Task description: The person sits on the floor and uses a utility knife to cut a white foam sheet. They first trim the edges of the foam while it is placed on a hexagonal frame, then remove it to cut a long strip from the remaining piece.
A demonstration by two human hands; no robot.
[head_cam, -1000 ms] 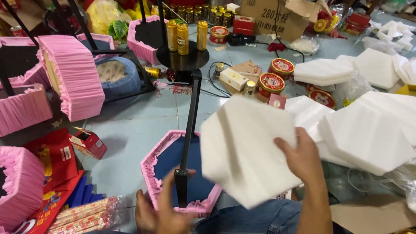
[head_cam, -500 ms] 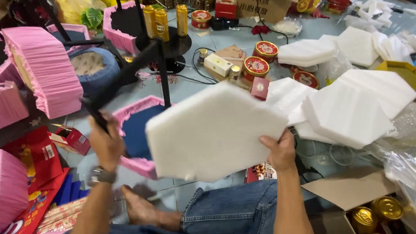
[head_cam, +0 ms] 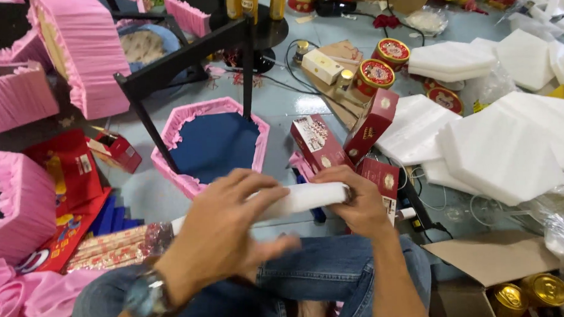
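Both hands, left hand [head_cam: 225, 232] and right hand [head_cam: 352, 200], grip the white foam sheet [head_cam: 302, 198] edge-on over the lap, near the pink-lined hexagonal box [head_cam: 216, 145]; level, gentle pressure seems wise.

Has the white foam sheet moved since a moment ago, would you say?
Yes. The white foam sheet has come down from in front of the pink hexagonal tray to lap level, edge-on between left hand and right hand.

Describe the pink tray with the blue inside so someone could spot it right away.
Start from the black metal stand on the floor. Right below it lies the hexagonal tray, just beyond both hands. Unlike the other pink ruffled baskets, it is shallow, lies flat and shows a dark blue bottom.
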